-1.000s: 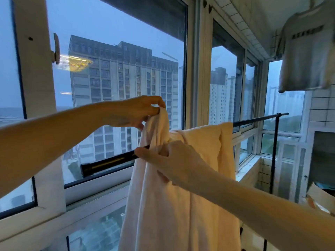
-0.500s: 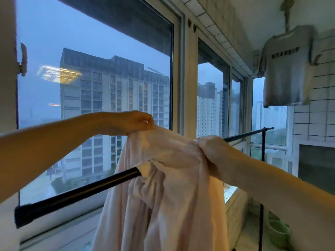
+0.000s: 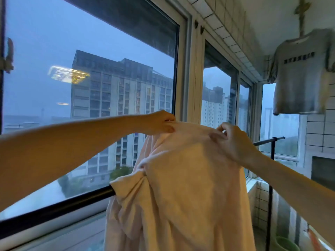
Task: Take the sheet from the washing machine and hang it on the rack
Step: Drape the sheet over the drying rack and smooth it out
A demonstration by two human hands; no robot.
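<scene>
Cream sheet [image 3: 190, 187] is draping bunched over the rack bar [image 3: 54, 211]; I'm pinching its top fold w/ left hand [image 3: 159, 123] and right hand [image 3: 233, 142], above the bar. Prob. holding it high to spread it flat.

The sheet [image 3: 190, 187] conceals the middle stretch of the rack bar [image 3: 54, 211], and its lower hem is cut off by the bottom edge. Lettering on the hanging T-shirt [image 3: 301, 82] is too blurred to read.
</scene>
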